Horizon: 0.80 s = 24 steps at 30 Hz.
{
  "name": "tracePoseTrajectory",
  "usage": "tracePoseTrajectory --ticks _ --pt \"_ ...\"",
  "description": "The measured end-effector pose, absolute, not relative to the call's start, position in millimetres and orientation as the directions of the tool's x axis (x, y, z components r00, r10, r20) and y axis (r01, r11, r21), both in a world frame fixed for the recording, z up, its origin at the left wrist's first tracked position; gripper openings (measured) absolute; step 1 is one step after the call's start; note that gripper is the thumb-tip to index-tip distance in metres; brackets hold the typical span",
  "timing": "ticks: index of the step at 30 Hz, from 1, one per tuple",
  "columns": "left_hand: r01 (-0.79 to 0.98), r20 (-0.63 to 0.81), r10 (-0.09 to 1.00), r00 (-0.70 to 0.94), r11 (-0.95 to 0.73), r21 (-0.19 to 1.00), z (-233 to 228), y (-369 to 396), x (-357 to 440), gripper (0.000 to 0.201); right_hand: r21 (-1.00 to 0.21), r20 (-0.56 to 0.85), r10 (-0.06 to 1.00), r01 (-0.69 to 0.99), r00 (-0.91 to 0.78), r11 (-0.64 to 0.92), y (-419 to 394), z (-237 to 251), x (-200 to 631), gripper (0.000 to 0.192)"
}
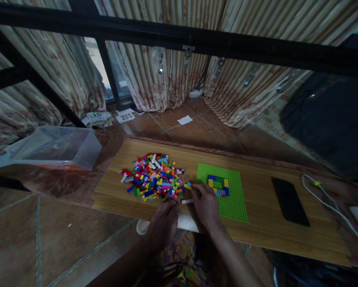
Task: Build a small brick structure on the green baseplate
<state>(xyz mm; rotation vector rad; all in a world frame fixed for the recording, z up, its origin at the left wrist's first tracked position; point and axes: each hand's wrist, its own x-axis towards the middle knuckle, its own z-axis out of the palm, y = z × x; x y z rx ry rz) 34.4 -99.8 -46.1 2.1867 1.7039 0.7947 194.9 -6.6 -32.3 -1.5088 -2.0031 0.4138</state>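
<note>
1. Patterned cloth (179, 249) lies nearest, between the two forearms at the near edge of the wooden surface (259, 199).
2. Left hand (163, 217): fingers curled, at the near side of the loose brick pile (156, 177). Grip contents cannot be told.
3. Right hand (206, 202): fingers bent, tips just beside a small yellow-and-blue piece (188, 185). View is dim here; whether the grip is closed on anything cannot be told.
4. White brick (187, 201): on the surface between the hands, near the right fingers.
5. Green baseplate (232, 209): right of the pile, bearing a rectangular brick ring (225, 183), mainly blue and yellow.
6. Black flat object (290, 202): farther right, apart from the baseplate.
7. Clear plastic bin (90, 147): left, off the surface.
</note>
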Motion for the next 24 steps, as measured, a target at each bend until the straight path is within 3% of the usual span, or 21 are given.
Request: tracePoseTrajectory --ticks 7,11,14,17,20,24 --pt "0.756 0.225 0.965 0.134 -0.246 0.606 -46.0 -99.7 34.3 0.033 -0.569 0.233 0.951 0.764 -0.205 0.304 11.4 -30.8 183.3 0.021" --pt "0.64 0.213 0.977 0.027 -0.181 0.747 -39.3 -98.7 36.3 0.031 -0.739 0.148 0.981 0.646 -0.122 0.192 11.6 -21.4 183.6 0.021" --pt "0.419 0.109 0.985 -0.135 -0.043 0.907 -24.4 -90.9 42.0 0.03 -0.922 0.068 0.996 0.376 -0.065 0.088 -0.3 -6.6 187.5 0.02" --pt "0.03 -0.118 0.972 -0.201 0.127 0.992 0.0 -76.4 50.9 0.04 -0.982 0.07 0.996 0.173 -0.058 0.079 -20.1 9.8 191.7 0.018" --pt "-0.265 -0.25 0.967 -0.049 0.228 0.937 25.7 -63.6 61.2 0.05 -0.976 0.139 0.99 0.167 -0.038 0.143 -36.9 20.8 196.0 0.015" --pt "-0.254 -0.231 0.973 0.013 0.227 0.94 45.0 -60.9 72.2 0.04 -0.936 0.234 0.97 0.256 -0.066 0.243 -46.4 25.6 204.5 0.014"
